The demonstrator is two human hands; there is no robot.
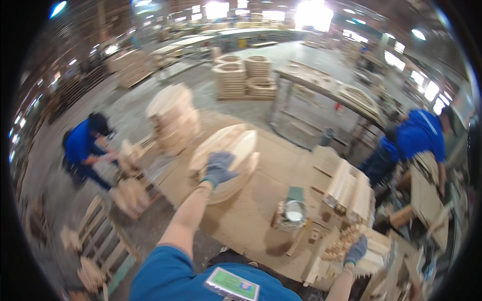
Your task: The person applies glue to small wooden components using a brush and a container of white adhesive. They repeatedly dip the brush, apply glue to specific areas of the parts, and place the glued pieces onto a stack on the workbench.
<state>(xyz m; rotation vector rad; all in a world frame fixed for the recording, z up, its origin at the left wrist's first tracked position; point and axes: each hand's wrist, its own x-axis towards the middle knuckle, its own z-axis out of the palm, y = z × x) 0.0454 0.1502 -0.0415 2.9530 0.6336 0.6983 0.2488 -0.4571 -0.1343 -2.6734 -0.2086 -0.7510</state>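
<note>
Holding a round wooden board [228, 160] up over the bench, your gloved left hand [219, 168] grips its edge. Your right hand [356, 249] rests on small wood blocks [341, 243]; its grip is unclear. Between them sits a tin [294, 210]. Beyond stands a stack of boards [173, 118].

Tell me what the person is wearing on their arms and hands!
Both hands wear grey-blue knit work gloves with a lighter cuff at the wrist: the left hand and the right hand. The forearms are bare. A short blue sleeve covers the left upper arm, part of a blue shirt with a small green and white badge on the chest.
</note>
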